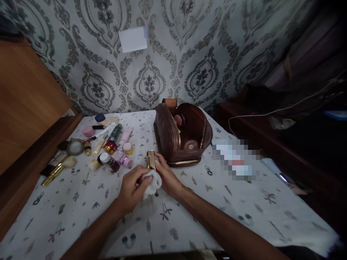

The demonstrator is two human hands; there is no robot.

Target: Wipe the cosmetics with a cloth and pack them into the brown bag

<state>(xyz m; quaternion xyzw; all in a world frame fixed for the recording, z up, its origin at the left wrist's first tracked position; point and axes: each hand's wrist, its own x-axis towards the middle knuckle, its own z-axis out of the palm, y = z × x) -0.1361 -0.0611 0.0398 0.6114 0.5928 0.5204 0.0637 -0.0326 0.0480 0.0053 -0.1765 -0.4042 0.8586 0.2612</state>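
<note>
Near the middle of the cloth-covered table, my left hand (133,187) is closed on a crumpled white cloth (152,183), which touches the lower part of a gold case (150,159). My right hand (167,177) grips the gold case from its right side, its fingers partly hidden behind it. Just behind my right hand stands a brown leather bag (169,139), its zipped top wide open, with a pink item (178,120) visible inside.
Left of my hands lie several cosmetics, among them a white-capped jar (105,157), a pink tube (122,159), a green bottle (115,133) and gold tubes (53,174). A blurred-out item (234,159) and a pale blue brush-like item (271,166) lie right.
</note>
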